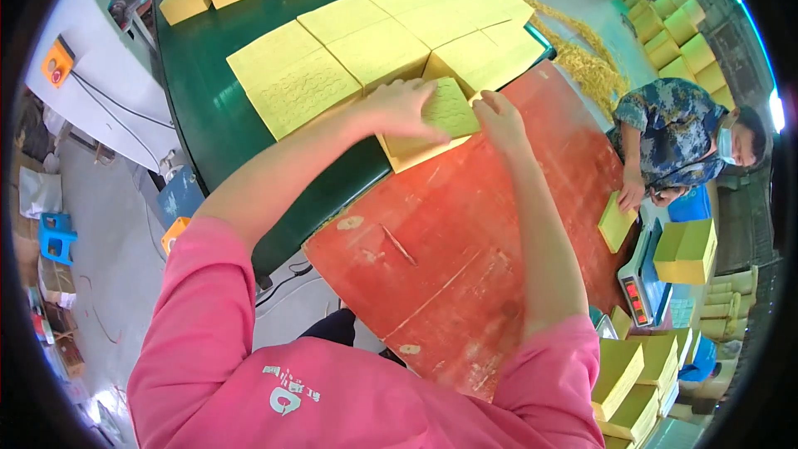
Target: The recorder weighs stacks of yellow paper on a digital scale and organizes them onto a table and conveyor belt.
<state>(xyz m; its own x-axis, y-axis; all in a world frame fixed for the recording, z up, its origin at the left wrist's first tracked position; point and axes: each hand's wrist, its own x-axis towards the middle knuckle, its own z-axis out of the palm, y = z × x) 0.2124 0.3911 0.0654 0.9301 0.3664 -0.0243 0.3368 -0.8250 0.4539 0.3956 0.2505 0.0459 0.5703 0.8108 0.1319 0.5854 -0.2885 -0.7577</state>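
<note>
Between my hands is a stack of yellow paper (453, 108) at the edge where the green conveyor belt meets the red table. My left hand (407, 112) lies across the stack's left side, thumb and fingers curved around it. At its right corner, the fingers of my right hand (501, 120) are closed on the paper. Beneath and in front shows the side of another yellow paper block (401, 155). Beyond my hands, several large yellow paper blocks (366, 33) sit close together on the green belt (212, 116).
The red table (440, 258) has worn patches. At right, a person (677, 129) in a camouflage shirt touches a flat yellow stack (617, 223) beside a digital scale (638, 287). More yellow blocks (640, 374) are piled at lower right. An orange switch box (57, 62) is at left.
</note>
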